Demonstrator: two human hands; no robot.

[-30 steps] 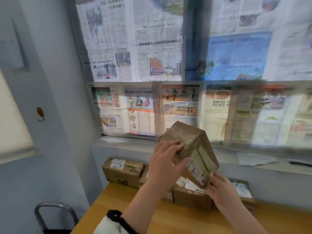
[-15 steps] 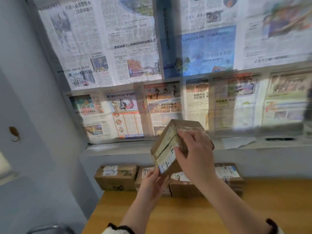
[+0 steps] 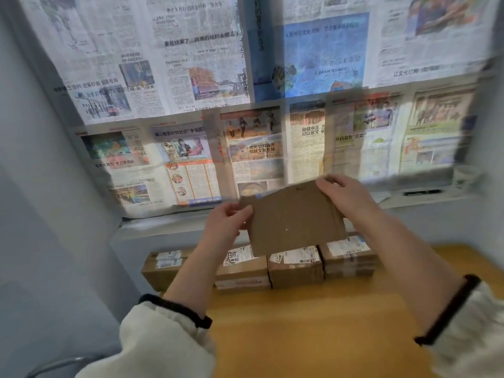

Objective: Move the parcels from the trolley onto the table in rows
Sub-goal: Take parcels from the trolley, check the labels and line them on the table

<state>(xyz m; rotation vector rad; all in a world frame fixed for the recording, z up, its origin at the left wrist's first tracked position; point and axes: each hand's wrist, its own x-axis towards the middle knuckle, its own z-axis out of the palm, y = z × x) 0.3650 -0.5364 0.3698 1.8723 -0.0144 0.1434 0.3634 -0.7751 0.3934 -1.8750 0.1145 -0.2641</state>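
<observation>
Four parcels [image 3: 296,266] stand already in one row at the back of the desk [image 3: 300,336], near the wall, so the step in hand seems to be the placing of a fifth one. The left hand [image 3: 229,225] pinches the left edge of the held parcel [image 3: 294,222], with the thumb in front. This parcel is in the air above the row, a little tilted, its plain brown face toward the camera. The right hand [image 3: 343,197] grips its upper right corner, fingers curled over the top. The next move probably calls for lowering it onto bare desk, to the right of the row or in front of it
</observation>
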